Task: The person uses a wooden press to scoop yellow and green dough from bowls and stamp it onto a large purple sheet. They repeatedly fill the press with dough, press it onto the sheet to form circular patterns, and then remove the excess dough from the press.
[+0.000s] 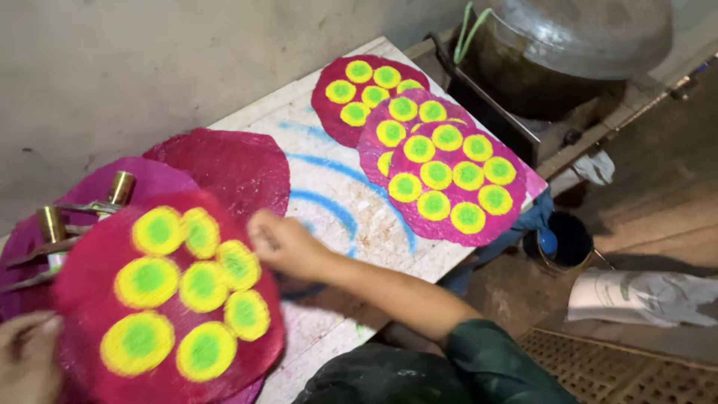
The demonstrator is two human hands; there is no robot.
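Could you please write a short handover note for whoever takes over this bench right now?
Left hand holds the near edge of the red dotted disc, which bears eight yellow-and-green dots.
Right hand rests, fingers bunched, at that disc's far edge; anything pinched is not visible.
Three finished dotted discs lie overlapped on the far end of the board.
A plain red disc lies without dots.

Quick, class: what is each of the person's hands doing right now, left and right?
Left hand: grips the edge of the near red disc with yellow-green spots.
Right hand: fingers pinched at that disc's far edge; whether they hold anything cannot be told.
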